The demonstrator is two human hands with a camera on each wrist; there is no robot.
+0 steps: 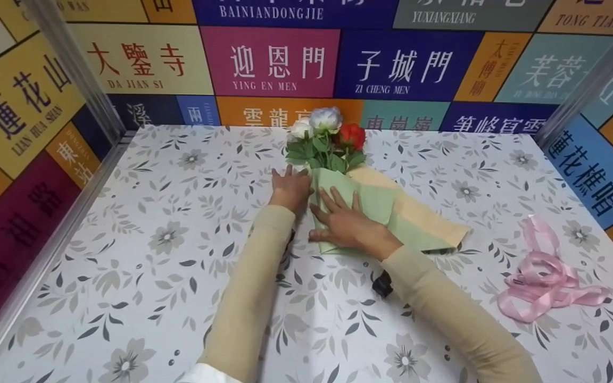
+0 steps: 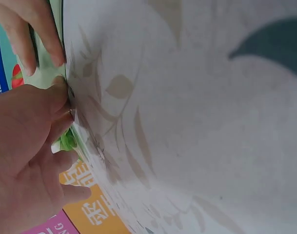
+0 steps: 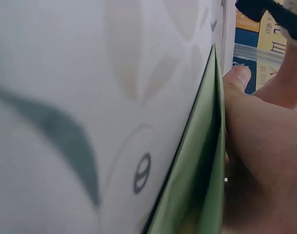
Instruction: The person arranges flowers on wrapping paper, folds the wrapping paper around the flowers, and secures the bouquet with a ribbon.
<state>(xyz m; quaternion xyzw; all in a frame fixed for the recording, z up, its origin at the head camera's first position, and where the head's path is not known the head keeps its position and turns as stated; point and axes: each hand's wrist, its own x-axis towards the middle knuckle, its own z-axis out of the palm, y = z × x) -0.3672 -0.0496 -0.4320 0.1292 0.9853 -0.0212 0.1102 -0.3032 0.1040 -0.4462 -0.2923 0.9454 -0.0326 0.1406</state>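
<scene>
A small bouquet of white, pale lilac and red flowers with green leaves lies on the table, its stems hidden in green and cream wrapping paper. My right hand rests flat on the folded green flap, fingers spread. At the paper's left edge, my left hand pinches the fold between thumb and forefinger, the other fingers reaching toward the flowers. In the left wrist view, the left thumb meets the green edge just beside the right fingers. Layers of green paper gape slightly beneath the right hand in the right wrist view.
A loose pink ribbon lies in a heap at the right of the table. The table has a floral cover. Panels with coloured lettering stand behind and at both sides.
</scene>
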